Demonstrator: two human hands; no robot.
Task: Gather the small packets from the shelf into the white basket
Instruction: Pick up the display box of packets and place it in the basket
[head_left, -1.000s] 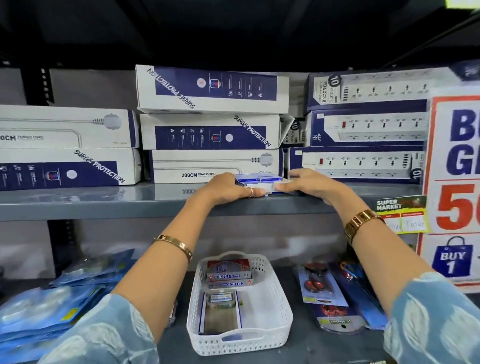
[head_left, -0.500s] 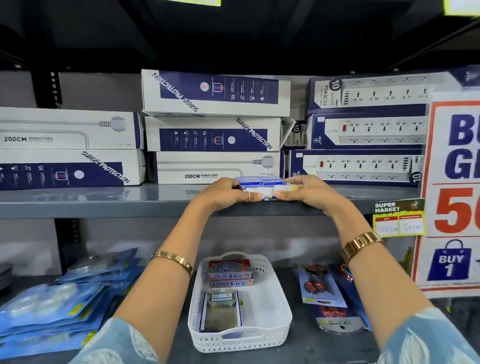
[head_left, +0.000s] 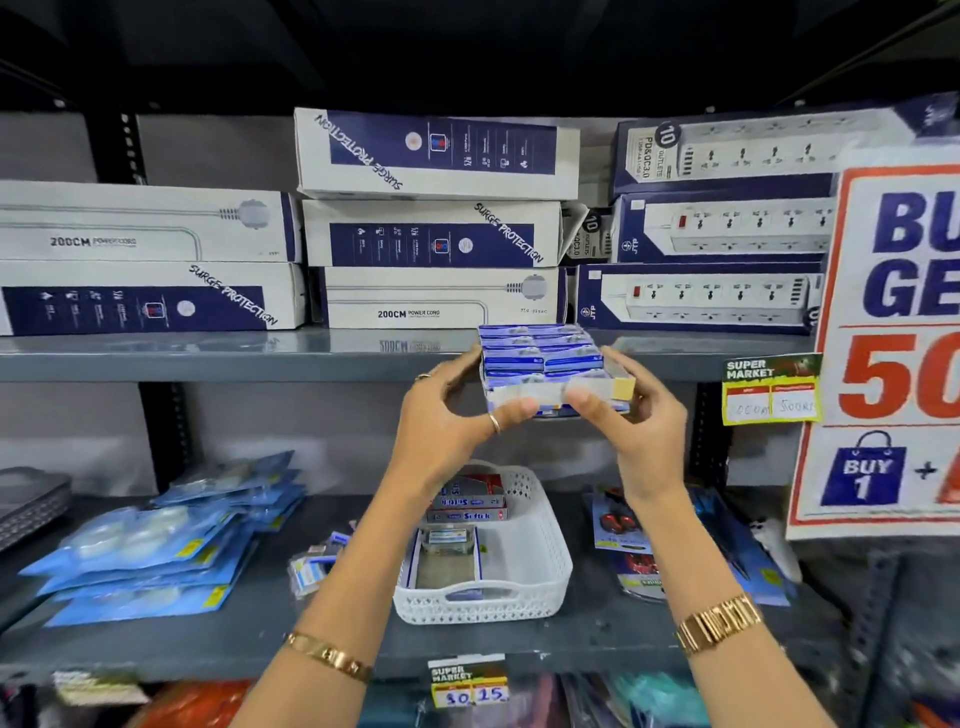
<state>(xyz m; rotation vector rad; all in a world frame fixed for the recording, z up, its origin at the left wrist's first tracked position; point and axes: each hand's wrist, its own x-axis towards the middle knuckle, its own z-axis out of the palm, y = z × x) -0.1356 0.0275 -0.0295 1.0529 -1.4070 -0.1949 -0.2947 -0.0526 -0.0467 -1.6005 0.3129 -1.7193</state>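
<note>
The tray of small blue packets (head_left: 540, 358) has come off the upper shelf (head_left: 208, 358). A second ago it lay flat on the shelf edge with both hands pressed against it; now it is lifted clear and tipped toward the camera, so its rows of packets show. The left hand (head_left: 447, 421) is closed on the tray's left end, thumb along the front lip. The right hand (head_left: 634, 431) is closed on the right end, at the yellowish corner.

That likely means the pickup is done and the carry is under way — the white basket (head_left: 540, 571) sits directly below on the lower shelf, with room on its right side. It already holds red and blue "Softick" boxes (head_left: 467, 506) at the back and an open carton in front.

Readable writing:
- Stacked boxes behind: "SURGE PROTECTION", "200CM POWER CORD", and "10 OUTLETS" on the power-strip boxes (head_left: 717, 228).
- The poster (head_left: 893, 338) at right shows "BUY 1" and a large "50", cut off by the frame edge.
- 2 shelf tags say "SUPER MARKET"; the lower tag (head_left: 467, 680) reads "30 15".

The print on the packets is too blurred to read.
</note>
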